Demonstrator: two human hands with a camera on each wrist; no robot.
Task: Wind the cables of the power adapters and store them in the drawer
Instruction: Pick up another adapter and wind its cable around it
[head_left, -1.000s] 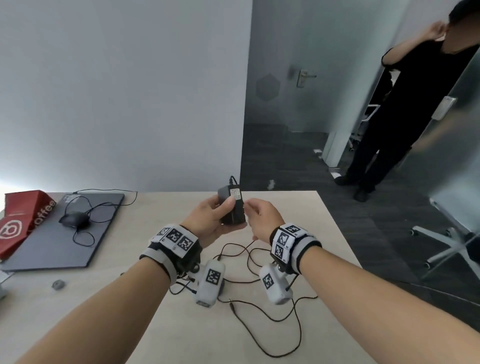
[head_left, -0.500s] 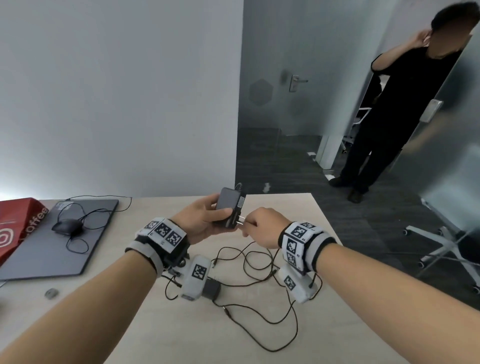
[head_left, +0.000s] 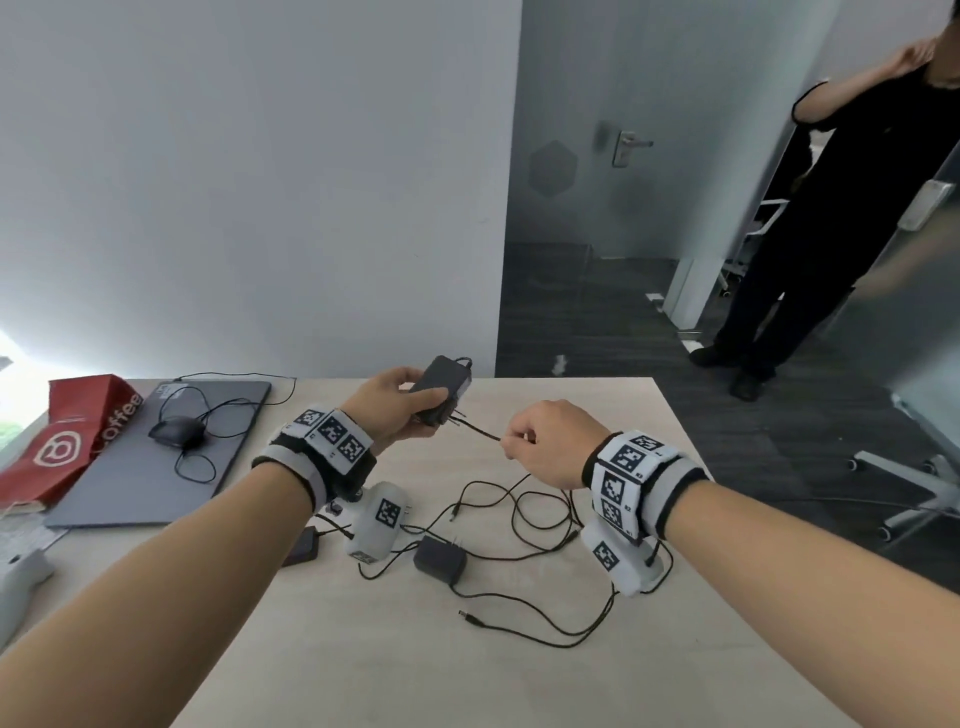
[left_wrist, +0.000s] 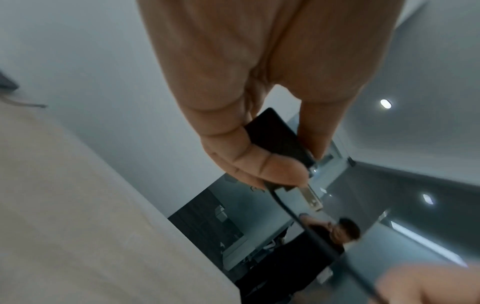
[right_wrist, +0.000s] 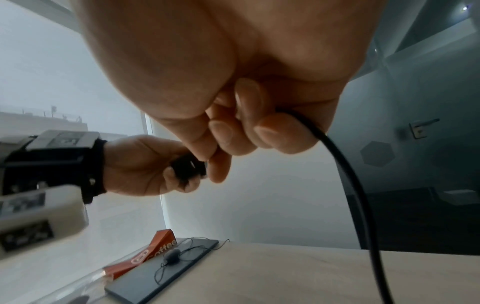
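Note:
My left hand (head_left: 400, 402) grips a black power adapter (head_left: 441, 384) above the table's far edge, its metal prongs (left_wrist: 313, 198) pointing toward my right hand. My right hand (head_left: 524, 441) pinches that adapter's thin black cable (head_left: 475, 431), drawn taut between the two hands. Below the right fingers the cable (right_wrist: 355, 195) hangs down to the table. A second black adapter (head_left: 440, 558) lies on the beige table (head_left: 467, 675) with its cable in loose loops (head_left: 535, 512). A third dark adapter (head_left: 301, 545) lies partly hidden under my left forearm. No drawer is in view.
A closed grey laptop (head_left: 156, 457) with a wired mouse (head_left: 176, 431) on it lies at the left, beside a red coffee bag (head_left: 67, 441). A person in black (head_left: 831, 208) stands by a glass door at the right. An office chair base (head_left: 924, 488) stands past the table's right edge.
My right hand has slid away from the adapter to the right along the cable, stretching a length taut. My left hand has tilted the adapter flatter and raised it slightly.

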